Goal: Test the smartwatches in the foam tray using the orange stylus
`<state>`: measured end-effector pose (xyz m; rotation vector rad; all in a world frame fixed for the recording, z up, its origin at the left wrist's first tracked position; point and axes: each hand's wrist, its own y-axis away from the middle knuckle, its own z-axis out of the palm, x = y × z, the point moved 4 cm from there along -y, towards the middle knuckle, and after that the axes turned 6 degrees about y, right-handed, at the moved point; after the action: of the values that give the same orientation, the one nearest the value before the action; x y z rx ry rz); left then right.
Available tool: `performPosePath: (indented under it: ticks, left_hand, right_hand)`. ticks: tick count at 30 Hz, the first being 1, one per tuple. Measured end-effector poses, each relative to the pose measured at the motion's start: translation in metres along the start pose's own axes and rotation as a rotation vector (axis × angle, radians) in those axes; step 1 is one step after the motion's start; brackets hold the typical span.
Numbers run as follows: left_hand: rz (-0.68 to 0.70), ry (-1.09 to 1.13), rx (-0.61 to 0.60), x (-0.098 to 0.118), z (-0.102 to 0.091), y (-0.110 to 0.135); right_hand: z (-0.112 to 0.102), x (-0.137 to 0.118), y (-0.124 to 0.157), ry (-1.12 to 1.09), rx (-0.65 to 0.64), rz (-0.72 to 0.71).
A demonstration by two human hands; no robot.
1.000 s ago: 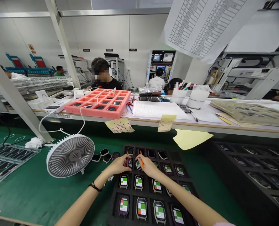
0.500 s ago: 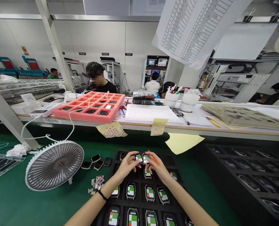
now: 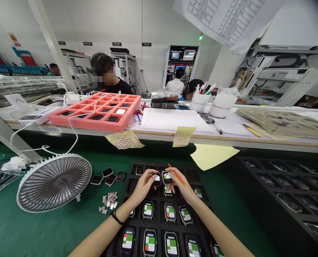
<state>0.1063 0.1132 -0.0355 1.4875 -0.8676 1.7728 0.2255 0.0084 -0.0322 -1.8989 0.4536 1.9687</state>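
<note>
Item: my left hand (image 3: 145, 184), narrow pinch on a smartwatch (image 3: 157, 179). Item: my right hand (image 3: 179, 183), narrow pinch on a second smartwatch (image 3: 167, 177), orange stick (image 3: 176, 174) alongside. Both are above a black foam tray (image 3: 159, 223). The watches look light, stiff and slick-screened; case edges seem the safest hold.

Illumination is bright and even, from overhead. Faint glare marks the glossy smartwatch screens (image 3: 148, 210) at lower center. Wide-angle distortion bends the white steel column (image 3: 52, 46) at upper left.
</note>
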Motion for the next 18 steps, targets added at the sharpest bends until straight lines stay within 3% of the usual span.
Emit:
performPosePath:
  ticks: [9,18]
  left_hand:
    - [0.054,-0.085,-0.018,-0.009,-0.005,0.001]
    - [-0.027,0.005,-0.020,0.003,-0.002,0.004]
  right_hand:
    - [0.005,-0.003,0.004,0.030,-0.093,-0.007]
    - [0.005,-0.001,0.003,0.045,-0.083,-0.012]
